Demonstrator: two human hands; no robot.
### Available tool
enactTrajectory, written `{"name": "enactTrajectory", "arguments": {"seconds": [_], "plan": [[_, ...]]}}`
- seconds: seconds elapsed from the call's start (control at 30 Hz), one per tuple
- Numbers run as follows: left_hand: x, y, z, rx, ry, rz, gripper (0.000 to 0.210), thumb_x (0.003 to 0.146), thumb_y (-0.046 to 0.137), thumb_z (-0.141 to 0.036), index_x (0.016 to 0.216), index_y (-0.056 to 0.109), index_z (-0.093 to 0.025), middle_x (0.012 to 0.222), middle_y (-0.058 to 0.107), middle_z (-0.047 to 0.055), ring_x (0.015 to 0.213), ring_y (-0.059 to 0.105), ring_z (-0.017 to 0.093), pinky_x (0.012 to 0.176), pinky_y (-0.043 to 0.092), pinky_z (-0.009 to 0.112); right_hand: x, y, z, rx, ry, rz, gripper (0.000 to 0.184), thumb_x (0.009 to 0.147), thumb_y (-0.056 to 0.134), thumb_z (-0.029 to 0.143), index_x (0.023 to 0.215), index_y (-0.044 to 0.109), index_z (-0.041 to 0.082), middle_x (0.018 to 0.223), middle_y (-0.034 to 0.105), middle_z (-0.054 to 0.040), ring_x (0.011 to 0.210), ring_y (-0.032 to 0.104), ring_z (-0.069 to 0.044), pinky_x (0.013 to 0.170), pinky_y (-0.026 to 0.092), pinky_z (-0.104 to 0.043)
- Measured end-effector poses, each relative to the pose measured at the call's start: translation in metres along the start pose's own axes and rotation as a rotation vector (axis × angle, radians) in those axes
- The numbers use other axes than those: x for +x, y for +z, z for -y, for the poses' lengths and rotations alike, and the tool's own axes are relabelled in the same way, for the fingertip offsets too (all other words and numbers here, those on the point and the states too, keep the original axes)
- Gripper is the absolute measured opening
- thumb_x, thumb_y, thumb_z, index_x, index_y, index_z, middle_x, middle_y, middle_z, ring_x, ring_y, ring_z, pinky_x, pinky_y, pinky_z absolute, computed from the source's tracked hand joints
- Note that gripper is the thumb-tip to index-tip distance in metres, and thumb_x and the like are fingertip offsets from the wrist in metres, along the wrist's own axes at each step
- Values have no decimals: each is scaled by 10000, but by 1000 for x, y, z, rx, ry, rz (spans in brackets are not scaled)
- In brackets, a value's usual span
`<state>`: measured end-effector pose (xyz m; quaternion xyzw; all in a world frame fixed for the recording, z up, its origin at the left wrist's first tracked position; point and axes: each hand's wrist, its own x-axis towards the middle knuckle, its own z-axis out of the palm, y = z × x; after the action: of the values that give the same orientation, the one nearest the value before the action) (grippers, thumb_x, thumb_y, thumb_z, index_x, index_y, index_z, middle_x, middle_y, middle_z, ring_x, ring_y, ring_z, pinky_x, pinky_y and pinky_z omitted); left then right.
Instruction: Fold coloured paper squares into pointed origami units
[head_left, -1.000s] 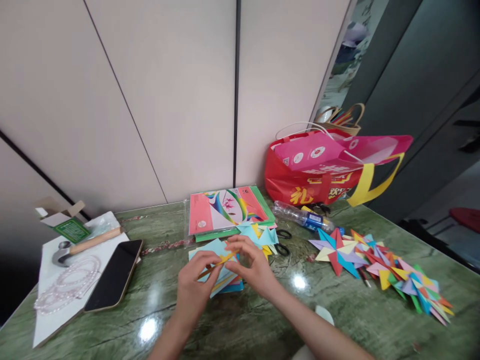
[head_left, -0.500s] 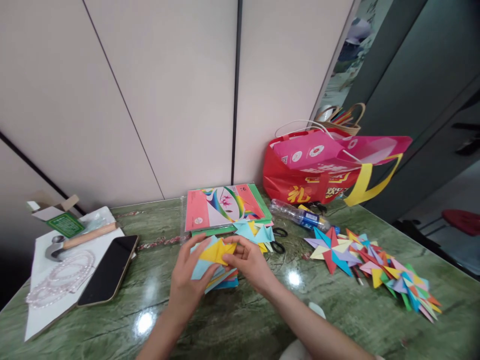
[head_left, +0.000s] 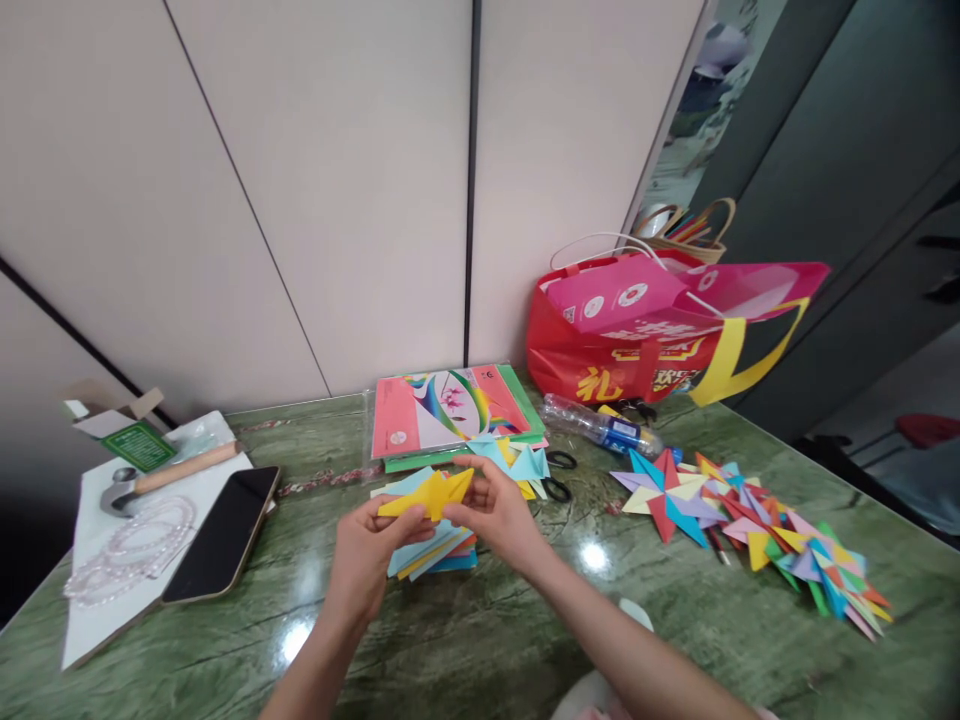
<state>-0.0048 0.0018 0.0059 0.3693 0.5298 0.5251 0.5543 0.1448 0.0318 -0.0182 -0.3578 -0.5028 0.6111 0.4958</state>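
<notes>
A folded piece of yellow paper (head_left: 429, 493), pointed at both ends, is pinched between my two hands. My left hand (head_left: 365, 548) grips its left end, thumb in front. On the other side my right hand (head_left: 499, 515) holds the right part between thumb and fingers. Under and behind it lies a stack of coloured paper sheets (head_left: 442, 556), partly hidden by my hands. Just beyond my right hand are light blue and yellow folded pieces (head_left: 517, 462), beside the black handles of scissors (head_left: 559, 474).
Behind my hands lies a pink pack of coloured paper (head_left: 427, 412). A plastic bottle (head_left: 600, 428), a red bag (head_left: 585, 345) and folded paper stars (head_left: 664, 497) are at right. At left are a phone (head_left: 223, 535), a hammer (head_left: 176, 477), beads (head_left: 142, 545) and a small box (head_left: 135, 440).
The yellow paper has turned and opened out into a longer pointed shape, lifted in front of the stack. My left hand has shifted down and closed on its left end.
</notes>
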Motion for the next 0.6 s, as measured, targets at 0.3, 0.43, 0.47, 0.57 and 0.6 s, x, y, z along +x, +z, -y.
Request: {"name": "enactTrajectory", "arguments": {"seconds": [0.3,0.43,0.47,0.57,0.6], "plan": [[3,-6,-3,254,99,126,272,521,754,-232,752,638,-149,746,702,29,702,649,194,667,502,266,-2,-2,2,-192,-52,35,311,610,687,223,880,542,176,763,631,-7,673,593,-149,573,471,-242],[4,-5,-2,332,135,196,220,566,721,-262,741,658,-143,738,690,39,693,623,187,651,480,264,-4,-3,3,-348,-98,100,142,632,664,224,727,584,155,646,580,15,563,522,-106,516,422,-208],[3,-5,-1,358,154,185,193,580,712,-271,713,660,-140,698,678,31,656,610,174,620,470,251,-4,-3,2,-357,-101,111,134,633,665,234,698,582,151,617,558,22,537,497,-96,501,409,-201],[3,-4,2,396,202,140,171,582,708,-279,656,655,-135,635,644,16,600,575,149,575,445,230,-4,-2,1,-352,-89,124,146,633,667,251,654,570,145,572,514,32,504,451,-82,481,386,-193],[3,-4,3,392,206,135,178,575,712,-278,662,653,-134,640,642,16,603,573,150,579,445,232,-4,-2,1,-349,-83,126,142,631,665,246,651,569,143,571,509,32,503,445,-80,482,384,-193]]}}
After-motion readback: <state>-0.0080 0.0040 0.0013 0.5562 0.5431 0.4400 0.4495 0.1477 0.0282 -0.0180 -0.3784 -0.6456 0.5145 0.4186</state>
